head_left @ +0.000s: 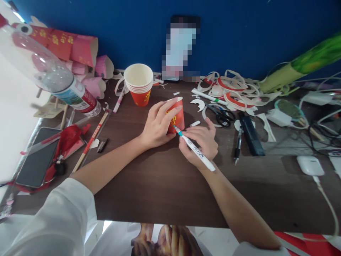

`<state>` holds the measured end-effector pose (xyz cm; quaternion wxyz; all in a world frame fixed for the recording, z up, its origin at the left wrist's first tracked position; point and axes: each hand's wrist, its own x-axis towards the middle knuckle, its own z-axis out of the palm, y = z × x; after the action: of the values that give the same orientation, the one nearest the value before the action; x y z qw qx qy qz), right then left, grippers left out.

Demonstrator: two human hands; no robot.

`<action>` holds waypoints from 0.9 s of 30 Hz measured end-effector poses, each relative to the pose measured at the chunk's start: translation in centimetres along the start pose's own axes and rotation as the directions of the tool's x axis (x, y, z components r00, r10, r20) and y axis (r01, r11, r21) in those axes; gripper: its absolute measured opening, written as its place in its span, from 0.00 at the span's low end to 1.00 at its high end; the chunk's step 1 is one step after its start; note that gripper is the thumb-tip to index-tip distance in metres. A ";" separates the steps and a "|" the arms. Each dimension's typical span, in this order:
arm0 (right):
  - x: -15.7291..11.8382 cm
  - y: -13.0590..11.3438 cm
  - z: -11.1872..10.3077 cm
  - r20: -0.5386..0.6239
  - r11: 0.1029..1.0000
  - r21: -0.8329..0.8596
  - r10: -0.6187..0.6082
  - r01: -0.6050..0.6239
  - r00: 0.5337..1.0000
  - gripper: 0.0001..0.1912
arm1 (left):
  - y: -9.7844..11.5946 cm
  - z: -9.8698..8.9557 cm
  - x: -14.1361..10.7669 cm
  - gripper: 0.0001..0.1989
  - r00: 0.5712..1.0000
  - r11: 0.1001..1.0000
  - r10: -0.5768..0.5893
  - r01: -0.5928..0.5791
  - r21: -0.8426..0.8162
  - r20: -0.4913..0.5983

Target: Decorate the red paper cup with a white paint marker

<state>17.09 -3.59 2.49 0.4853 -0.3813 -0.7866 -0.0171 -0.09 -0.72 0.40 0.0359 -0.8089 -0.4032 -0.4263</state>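
My left hand (157, 125) is wrapped round a red paper cup (180, 113) with yellow lettering, holding it on the dark tabletop. Fingers lie over its upper left side and hide much of it. My right hand (204, 140) grips a white acrylic marker (197, 152) with a teal collar. The marker's tip meets or nearly meets the cup's lower front; I cannot tell which. Beside the right hand lies a small white cap (195, 123). Behind the left hand stands a stack of red paper cups (139, 84), their pale openings facing up.
Scissors (222, 115) and curled paper strips (231, 89) lie at right, near a black pen (238, 145) and an earbud case (310, 166). A plastic bottle (64, 76) and a dark phone (39, 156) are at left. A blurred-out phone (179, 49) leans against the blue panel (234, 39).
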 end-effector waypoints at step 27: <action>-0.3 0.7 -0.2 -0.152 0.988 0.087 0.137 -0.125 0.979 0.07 | 0.1 -0.2 0.2 0.34 1.000 1.000 0.007 -0.007 0.000 -0.016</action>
<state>17.73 -3.40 2.11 0.5603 -0.4108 -0.7190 0.0154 -0.14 -0.74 0.65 0.0404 -0.8069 -0.4001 -0.4326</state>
